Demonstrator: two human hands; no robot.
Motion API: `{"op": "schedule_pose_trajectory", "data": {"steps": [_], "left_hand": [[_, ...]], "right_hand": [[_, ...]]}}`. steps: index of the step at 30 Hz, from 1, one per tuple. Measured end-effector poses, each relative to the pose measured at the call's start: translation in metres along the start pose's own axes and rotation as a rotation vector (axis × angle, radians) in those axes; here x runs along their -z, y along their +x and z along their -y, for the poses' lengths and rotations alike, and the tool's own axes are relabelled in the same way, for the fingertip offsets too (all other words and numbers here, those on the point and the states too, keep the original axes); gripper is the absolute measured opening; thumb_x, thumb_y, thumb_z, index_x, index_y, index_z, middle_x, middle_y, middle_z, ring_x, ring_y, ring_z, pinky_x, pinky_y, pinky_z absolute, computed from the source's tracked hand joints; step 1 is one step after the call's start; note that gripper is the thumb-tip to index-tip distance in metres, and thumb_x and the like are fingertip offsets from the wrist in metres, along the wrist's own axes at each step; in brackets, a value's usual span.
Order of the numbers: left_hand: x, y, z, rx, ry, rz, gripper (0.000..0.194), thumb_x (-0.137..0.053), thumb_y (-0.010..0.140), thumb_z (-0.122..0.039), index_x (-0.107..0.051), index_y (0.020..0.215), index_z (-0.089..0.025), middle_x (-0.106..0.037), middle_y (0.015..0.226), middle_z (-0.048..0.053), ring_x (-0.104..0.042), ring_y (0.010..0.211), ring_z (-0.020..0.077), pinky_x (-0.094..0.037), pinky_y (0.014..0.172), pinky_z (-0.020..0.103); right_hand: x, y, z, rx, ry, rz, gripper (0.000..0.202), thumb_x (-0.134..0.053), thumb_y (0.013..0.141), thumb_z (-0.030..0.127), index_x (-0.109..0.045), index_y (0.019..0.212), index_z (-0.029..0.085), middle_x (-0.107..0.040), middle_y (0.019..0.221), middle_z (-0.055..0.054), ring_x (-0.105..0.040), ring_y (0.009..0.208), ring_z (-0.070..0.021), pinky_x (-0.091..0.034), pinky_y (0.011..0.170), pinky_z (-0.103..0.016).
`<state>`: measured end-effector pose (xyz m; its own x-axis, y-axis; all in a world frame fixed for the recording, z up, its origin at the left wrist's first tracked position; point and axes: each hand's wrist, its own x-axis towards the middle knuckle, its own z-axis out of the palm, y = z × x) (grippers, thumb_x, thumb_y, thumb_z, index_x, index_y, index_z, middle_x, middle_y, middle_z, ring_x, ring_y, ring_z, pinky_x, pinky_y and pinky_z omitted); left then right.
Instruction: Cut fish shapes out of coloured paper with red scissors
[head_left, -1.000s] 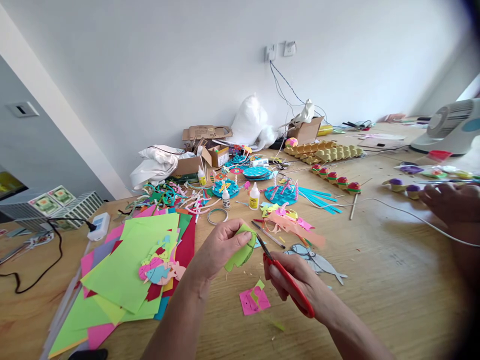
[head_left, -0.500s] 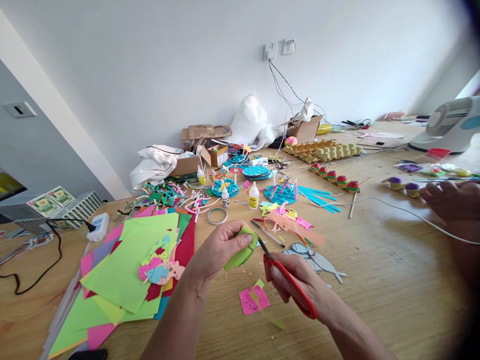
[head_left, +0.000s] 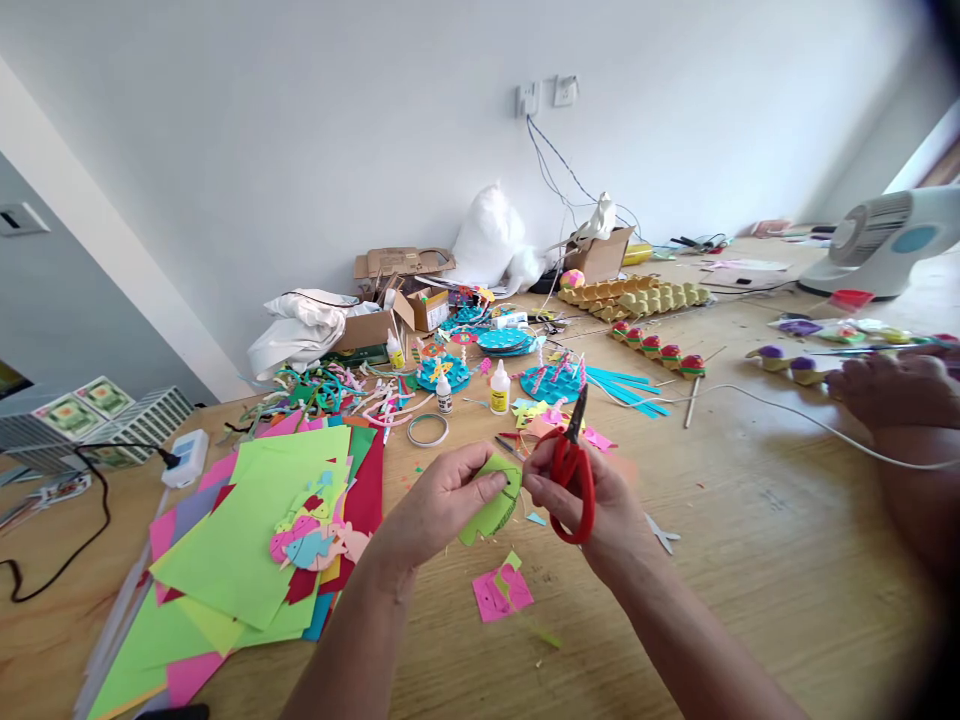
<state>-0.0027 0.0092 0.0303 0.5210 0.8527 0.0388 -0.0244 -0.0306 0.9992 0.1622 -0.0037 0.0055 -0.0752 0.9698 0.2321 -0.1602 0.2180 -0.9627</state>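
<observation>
My left hand (head_left: 442, 500) pinches a green paper piece (head_left: 491, 508) that has dark drawn lines and a rounded edge. Red-handled scissors (head_left: 574, 490) hang in my right hand (head_left: 606, 500), their closed blades pointing up and away. The thumb and fingertips of that hand are at the right edge of the green paper; whether they grip it is unclear. Below the hands, pink paper scraps (head_left: 501, 593) with a green bit lie on the table (head_left: 675, 640). Fish-shaped cutouts (head_left: 311, 540) rest on the green sheets (head_left: 232, 540) at left.
Glue bottles (head_left: 499, 388), a tape ring (head_left: 428, 430) and blue discs (head_left: 551, 378) stand beyond my hands. Egg-carton pieces (head_left: 645, 297) and a fan (head_left: 874, 245) are farther right. Another person's hand (head_left: 892, 388) is near purple-topped carton cups (head_left: 802, 371).
The scissors have swung from the paper's edge to an upward position within my right hand, and its fingertips have come to the green paper. The view has shifted slightly.
</observation>
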Motion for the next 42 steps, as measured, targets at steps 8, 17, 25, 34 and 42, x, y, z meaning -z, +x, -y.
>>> {"op": "schedule_pose_trajectory", "data": {"steps": [8, 17, 25, 34, 42], "left_hand": [[-0.002, 0.0, -0.002, -0.037, 0.084, -0.023, 0.017, -0.052, 0.085, -0.032, -0.056, 0.078, -0.017, -0.049, 0.069, -0.002, -0.042, 0.062, 0.0095, -0.034, 0.056, 0.02], [-0.01, 0.0, -0.005, -0.054, 0.259, -0.094, 0.02, -0.048, 0.086, -0.032, -0.049, 0.072, -0.018, -0.043, 0.065, -0.004, -0.037, 0.058, 0.0092, -0.03, 0.054, 0.02], [-0.012, 0.0, -0.002, -0.083, 0.286, -0.089, 0.02, -0.045, 0.088, -0.031, -0.05, 0.074, -0.018, -0.04, 0.062, -0.005, -0.033, 0.055, 0.0088, -0.028, 0.051, 0.021], [-0.014, -0.001, -0.001, -0.124, 0.296, -0.112, 0.03, -0.04, 0.091, -0.04, -0.048, 0.071, -0.018, -0.045, 0.066, -0.002, -0.041, 0.062, 0.0111, -0.033, 0.059, 0.023], [-0.013, -0.002, -0.006, -0.077, 0.259, -0.085, 0.016, -0.047, 0.087, -0.032, -0.053, 0.079, -0.018, -0.045, 0.067, -0.004, -0.037, 0.059, 0.0098, -0.029, 0.054, 0.021]], "right_hand": [[-0.008, 0.0, -0.001, -0.057, 0.048, -0.003, 0.031, -0.075, 0.064, 0.039, -0.054, 0.073, 0.019, -0.054, 0.061, 0.004, -0.047, 0.053, -0.0097, -0.041, 0.049, -0.021], [-0.011, -0.001, -0.001, -0.093, 0.052, 0.009, 0.033, -0.076, 0.063, 0.04, -0.052, 0.071, 0.018, -0.051, 0.055, 0.005, -0.045, 0.049, -0.009, -0.038, 0.046, -0.02], [-0.013, -0.001, -0.003, -0.085, -0.006, -0.014, 0.035, -0.069, 0.068, 0.048, -0.051, 0.07, 0.018, -0.05, 0.052, 0.005, -0.044, 0.047, -0.0092, -0.035, 0.044, -0.02], [-0.015, -0.001, 0.001, -0.08, -0.034, -0.046, 0.035, -0.069, 0.069, 0.049, -0.049, 0.071, 0.02, -0.051, 0.054, 0.005, -0.044, 0.05, -0.0107, -0.036, 0.047, -0.022], [-0.013, 0.002, 0.002, -0.083, -0.063, -0.03, 0.039, -0.067, 0.066, 0.053, -0.048, 0.069, 0.019, -0.048, 0.055, 0.004, -0.043, 0.051, -0.0112, -0.036, 0.048, -0.023]]}}
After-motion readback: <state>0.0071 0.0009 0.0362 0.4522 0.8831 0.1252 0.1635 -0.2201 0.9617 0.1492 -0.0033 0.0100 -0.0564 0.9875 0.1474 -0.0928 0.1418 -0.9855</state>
